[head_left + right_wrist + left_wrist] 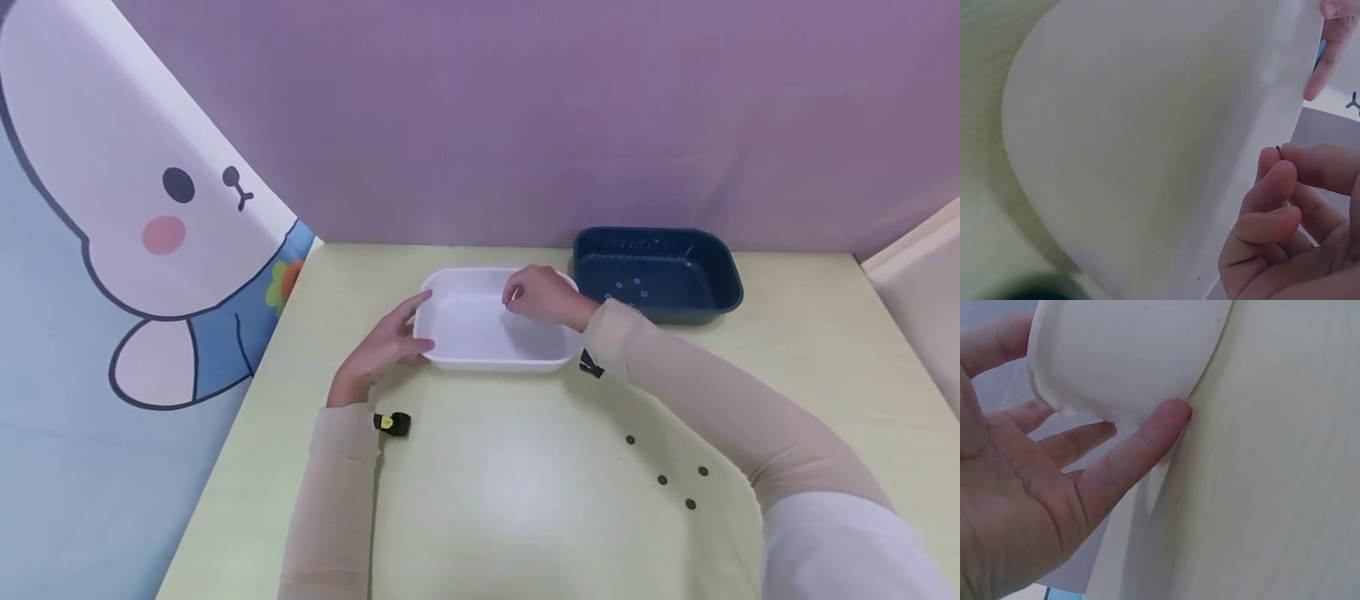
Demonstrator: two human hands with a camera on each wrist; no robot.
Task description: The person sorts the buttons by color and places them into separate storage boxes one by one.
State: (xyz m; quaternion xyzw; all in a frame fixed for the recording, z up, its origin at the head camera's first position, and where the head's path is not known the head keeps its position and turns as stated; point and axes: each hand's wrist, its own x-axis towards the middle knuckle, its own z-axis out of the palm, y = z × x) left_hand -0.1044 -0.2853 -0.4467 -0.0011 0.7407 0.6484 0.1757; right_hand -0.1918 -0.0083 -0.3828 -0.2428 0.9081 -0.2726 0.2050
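A white plastic tray (467, 315) lies near the back of the table. At its left end my left hand (382, 343) holds it, thumb against the near side and fingers spread around the far side; the left wrist view shows the thumb tip (1172, 415) pressed on the outer wall. Above the tray's inside hovers my right hand (546, 296). Between its thumb and index finger it pinches a small, thin, dark piece (1279, 152), seen edge-on and mostly hidden by the fingertips. Several small dark green discs (662, 480) lie on the table below the right forearm.
A navy blue tray (701, 287) stands behind the right wrist, beside the white tray, with several small ring-marked pieces (637, 282) on its bottom. A purple curtain (487, 125) closes off the back of the table. A cartoon-print cloth (172, 350) hangs at the left.
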